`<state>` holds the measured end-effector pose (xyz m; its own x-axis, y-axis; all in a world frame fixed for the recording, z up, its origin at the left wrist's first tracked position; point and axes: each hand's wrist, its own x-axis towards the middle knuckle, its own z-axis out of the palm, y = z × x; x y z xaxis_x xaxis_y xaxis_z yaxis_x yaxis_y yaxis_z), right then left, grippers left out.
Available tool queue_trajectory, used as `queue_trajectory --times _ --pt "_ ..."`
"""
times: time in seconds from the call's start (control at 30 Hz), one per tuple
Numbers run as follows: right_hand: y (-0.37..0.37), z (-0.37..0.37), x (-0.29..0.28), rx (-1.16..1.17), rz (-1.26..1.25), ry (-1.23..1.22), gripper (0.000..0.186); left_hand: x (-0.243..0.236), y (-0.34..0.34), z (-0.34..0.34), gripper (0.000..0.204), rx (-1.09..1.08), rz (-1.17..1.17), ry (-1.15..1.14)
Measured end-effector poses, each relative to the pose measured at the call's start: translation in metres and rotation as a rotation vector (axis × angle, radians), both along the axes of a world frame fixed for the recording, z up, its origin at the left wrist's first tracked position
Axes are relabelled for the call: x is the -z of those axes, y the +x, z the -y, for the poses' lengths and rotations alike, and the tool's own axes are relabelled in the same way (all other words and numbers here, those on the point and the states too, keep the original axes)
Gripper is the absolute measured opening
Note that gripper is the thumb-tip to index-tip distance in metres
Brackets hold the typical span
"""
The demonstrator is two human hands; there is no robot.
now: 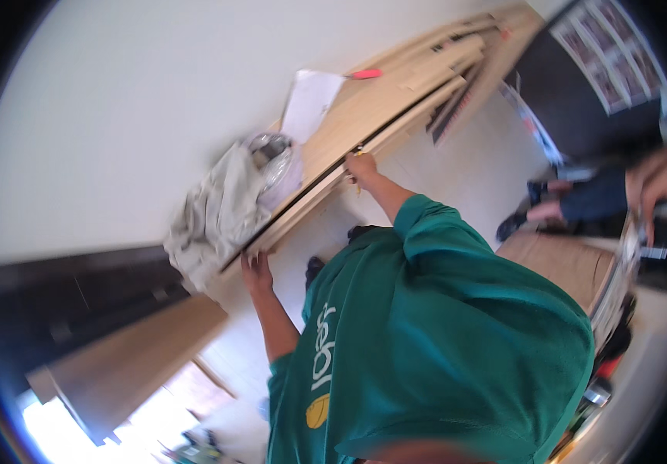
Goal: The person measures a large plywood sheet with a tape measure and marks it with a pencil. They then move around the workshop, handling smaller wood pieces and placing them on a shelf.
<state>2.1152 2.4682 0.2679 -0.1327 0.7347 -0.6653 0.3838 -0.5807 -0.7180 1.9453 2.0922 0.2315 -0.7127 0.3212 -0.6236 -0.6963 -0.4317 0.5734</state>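
A long light-wood board (302,203) lies along the front of a wooden surface (380,104), with a thin dark line running between them. My left hand (256,272) rests at the board's near left end, its fingers extended against the edge. Further along, my right hand (360,168) is closed over the same edge, around a small yellow thing that I cannot make out. Beside my left hand a crumpled grey cloth (221,205) lies on the surface. A clear plastic bag (278,158) sits against the cloth.
White paper (312,104) and a red-handled tool (364,74) lie on the surface. Wood strips (446,66) are piled at its far end. Another person's arm (655,182) and legs show at right, near a brown panel (558,267). A wooden panel (136,352) stands at lower left.
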Motion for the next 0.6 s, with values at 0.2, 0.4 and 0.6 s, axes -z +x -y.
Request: queue_trajectory --times 0.2,0.4,0.6 --pt "0.006 0.004 -0.008 -0.003 0.068 0.083 0.042 -0.045 -0.032 0.05 0.082 -0.029 0.002 -0.41" --pt "-0.001 0.022 0.011 0.101 0.09 0.236 0.06 -0.059 -0.046 0.063 0.091 0.272 -0.188 -0.768" --pt "-0.002 0.025 -0.008 0.252 -0.018 0.165 0.052 -0.054 -0.097 0.079 0.044 1.462 -1.198 -0.891"
